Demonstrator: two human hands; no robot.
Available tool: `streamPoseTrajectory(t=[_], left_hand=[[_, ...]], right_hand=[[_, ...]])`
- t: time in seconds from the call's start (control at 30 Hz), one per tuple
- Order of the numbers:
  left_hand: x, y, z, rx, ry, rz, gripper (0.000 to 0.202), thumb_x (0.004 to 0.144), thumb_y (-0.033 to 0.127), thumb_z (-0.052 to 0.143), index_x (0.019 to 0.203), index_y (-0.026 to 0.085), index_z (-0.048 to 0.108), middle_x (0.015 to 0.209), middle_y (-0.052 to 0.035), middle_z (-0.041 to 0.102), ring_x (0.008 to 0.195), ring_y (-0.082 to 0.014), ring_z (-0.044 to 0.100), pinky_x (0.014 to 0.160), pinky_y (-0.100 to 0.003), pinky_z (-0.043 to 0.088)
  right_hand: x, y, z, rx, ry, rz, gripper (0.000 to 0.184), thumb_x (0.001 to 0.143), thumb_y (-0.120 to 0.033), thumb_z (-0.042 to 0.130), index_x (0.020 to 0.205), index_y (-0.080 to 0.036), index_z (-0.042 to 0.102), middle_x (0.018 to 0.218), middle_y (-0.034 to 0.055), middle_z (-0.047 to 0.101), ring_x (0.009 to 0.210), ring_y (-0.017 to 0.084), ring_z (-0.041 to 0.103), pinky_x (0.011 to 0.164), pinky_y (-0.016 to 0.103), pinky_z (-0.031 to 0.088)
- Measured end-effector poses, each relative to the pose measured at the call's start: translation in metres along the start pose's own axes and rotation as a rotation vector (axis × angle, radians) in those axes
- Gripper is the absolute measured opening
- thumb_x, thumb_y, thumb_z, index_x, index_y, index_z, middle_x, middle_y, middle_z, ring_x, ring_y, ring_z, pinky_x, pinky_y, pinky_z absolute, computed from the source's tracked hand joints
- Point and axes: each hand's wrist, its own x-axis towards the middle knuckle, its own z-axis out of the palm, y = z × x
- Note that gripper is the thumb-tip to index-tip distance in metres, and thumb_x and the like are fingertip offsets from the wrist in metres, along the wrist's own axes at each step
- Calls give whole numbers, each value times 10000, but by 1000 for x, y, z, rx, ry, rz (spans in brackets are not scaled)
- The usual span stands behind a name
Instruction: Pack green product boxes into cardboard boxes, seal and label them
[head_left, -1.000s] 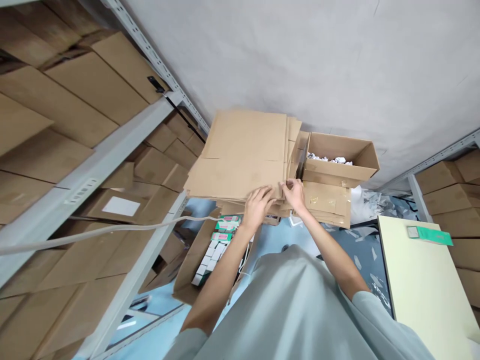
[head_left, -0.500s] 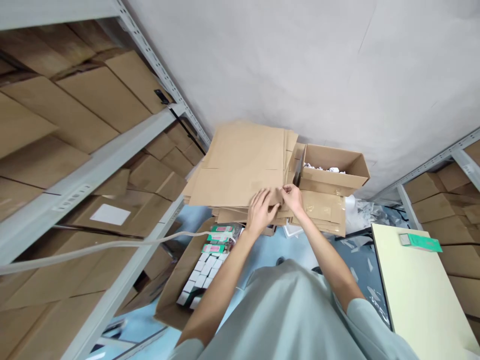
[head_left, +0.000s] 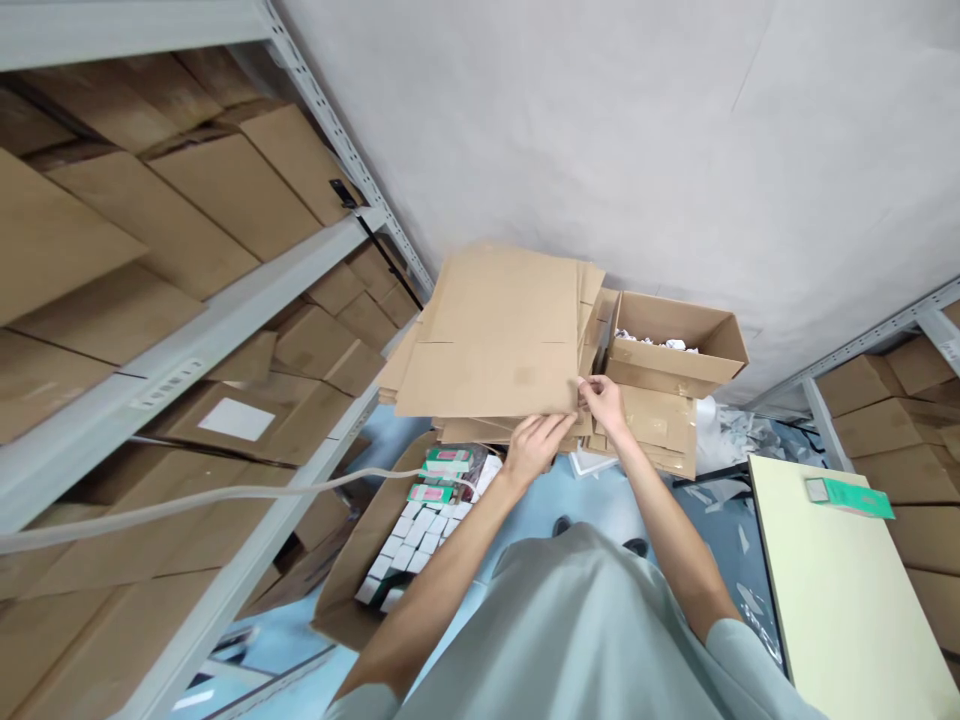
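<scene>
**Hands working the top sheet of a flattened-carton stack**

A stack of flattened cardboard cartons [head_left: 495, 350] is lying by the wall, beside an open carton [head_left: 675, 345] holding crumpled paper. The right hand [head_left: 606, 402] is pinching the top sheet's near corner; the left hand [head_left: 534, 448] is curling its fingers under the near edge. The sheet is looking light, stiff yet bendable, so edges and corners are probably offering the best grip.

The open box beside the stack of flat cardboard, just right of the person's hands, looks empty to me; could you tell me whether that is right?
Not quite: the open box beside the stack of flat cardboard is not empty. The head view shows crumpled white paper inside it.
</scene>
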Motion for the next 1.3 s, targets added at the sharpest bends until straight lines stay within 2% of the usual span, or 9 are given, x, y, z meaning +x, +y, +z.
streamPoseTrajectory(t=[0.17,0.4,0.57,0.73,0.87,1.0,1.1,1.2,1.3], left_hand=[[14,-1,-6,47,59,-188,569,1013,227,689,1579,168,679,1603,-221,682,1554,-384,608,1298,-572,476],[5,-15,-39,47,46,-237,842,882,-3,545,1673,275,620,1686,-131,636,1608,-325,564,1314,-531,459],[-3,-3,-64,92,254,-192,758,1006,41,519,1680,375,608,1625,-76,697,1586,-282,596,1352,-501,385],[43,47,-55,38,383,32,521,1127,162,510,1533,391,743,1412,-45,827,1483,-244,690,1392,-477,295],[90,95,-31,-197,393,192,428,1161,225,497,1406,367,818,1309,-40,867,1408,-233,740,1388,-481,310],[126,138,3,-682,154,216,398,1172,360,485,1307,340,859,1300,-61,870,1265,-271,808,1265,-534,509],[154,174,36,-937,-6,-67,332,1043,504,718,1134,227,876,1175,-125,881,1108,-323,838,1090,-536,650],[183,221,71,-1015,-69,-450,495,816,583,928,1053,160,827,1086,-131,863,1037,-320,823,1076,-539,665],[207,273,105,-1172,-156,-572,604,744,600,960,1113,156,785,1154,-119,839,1070,-276,801,1091,-511,661]], right_hand=[[-6,-21,7,173,-66,72,648,580,-623,1010,966,-238,658,686,-32,704,567,173,654,548,299,502],[-42,-49,1,331,-177,110,539,593,-551,1004,917,-220,729,736,-13,689,622,145,584,584,288,460],[-93,-60,-45,364,-194,4,494,708,-599,994,919,-264,698,817,-11,684,676,162,573,635,296,526],[-139,-66,-115,419,-111,-90,511,827,-669,941,1113,-297,740,1049,54,774,932,249,740,836,367,627],[-155,-63,-189,436,234,-176,748,871,-844,804,1400,-322,720,1423,126,762,1305,347,735,1037,468,644],[-186,-31,-281,359,752,-179,847,920,-933,620,1539,-355,641,1607,140,680,1450,347,685,1127,519,626],[-235,6,-349,283,1075,-121,938,899,-923,653,1619,-328,573,1709,176,586,1532,343,631,1228,557,561],[-293,40,-405,237,1350,-72,1046,833,-925,725,1650,-298,541,1766,192,515,1622,345,539,1328,585,459],[-344,65,-448,197,1503,-29,1096,799,-919,767,1655,-271,546,1762,196,519,1664,345,484,1383,588,379]])
